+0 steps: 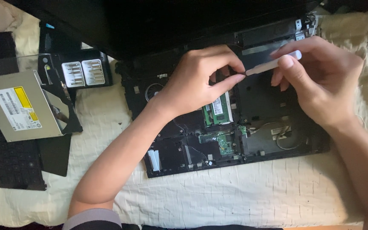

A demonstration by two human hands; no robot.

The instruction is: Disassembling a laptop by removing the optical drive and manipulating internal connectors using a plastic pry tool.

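the right hand (320, 81) grips a slim white plastic-handled screwdriver (273, 63) between thumb and fingers, holding it nearly level so its dark tip meets the left hand's pinch; the shallow angle looks meant to bring the tip in low over the machine's interior. the left hand (201, 81) is closed in a pinch, thumb and forefinger pressed together right at the tip, seemingly steadying it or holding something too small to make out. both hands hover over an opened black laptop base with its inner parts exposed (260, 119), which lies flat on a cream quilted bedspread (243, 196), probably so it stays put and small parts do not roll. just below the left hand sits a green memory module (218, 111), and below that a small green circuit card (225, 142). well off to the left of the left hand rest a grey metal optical drive with a yellow label (20, 108), an open black case of 2 rows of screwdriver bits (84, 73) and a detached black keyboard (9, 162), set aside within reach
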